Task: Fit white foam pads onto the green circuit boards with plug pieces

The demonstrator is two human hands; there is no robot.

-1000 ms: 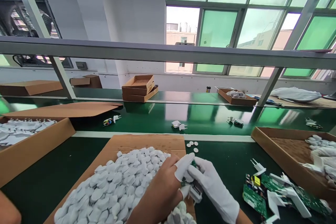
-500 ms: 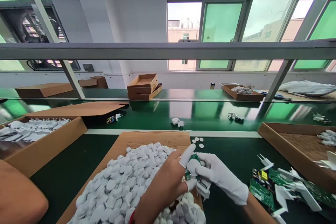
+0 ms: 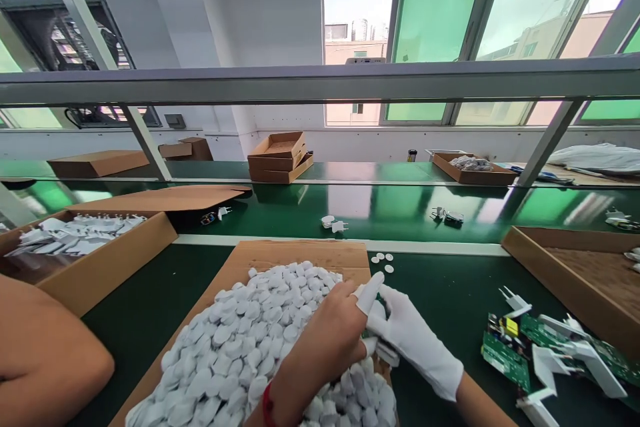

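My right hand (image 3: 413, 340), in a white glove, grips a small green circuit board with white plastic parts. A round white disc (image 3: 379, 310) lies against the board. My left hand (image 3: 335, 330) is bare apart from white covers on its thumb and index finger, and a red band circles its wrist. Its index finger and thumb close around the disc and board from the left; the fingers hide most of both. Beneath my hands, a large heap of white discs (image 3: 240, 340) covers a cardboard sheet (image 3: 300, 250).
Several loose discs (image 3: 383, 258) lie behind my hands. On the right are circuit boards with white plugs (image 3: 507, 353) and a cardboard box (image 3: 565, 280). An open box of white parts (image 3: 120, 257) and a person's bare arm (image 3: 50, 353) are at left. Plug assemblies (image 3: 334, 223) lie beyond.
The view has shifted slightly. Both hands have turned a little, and the board and disc are now more hidden behind my fingers.
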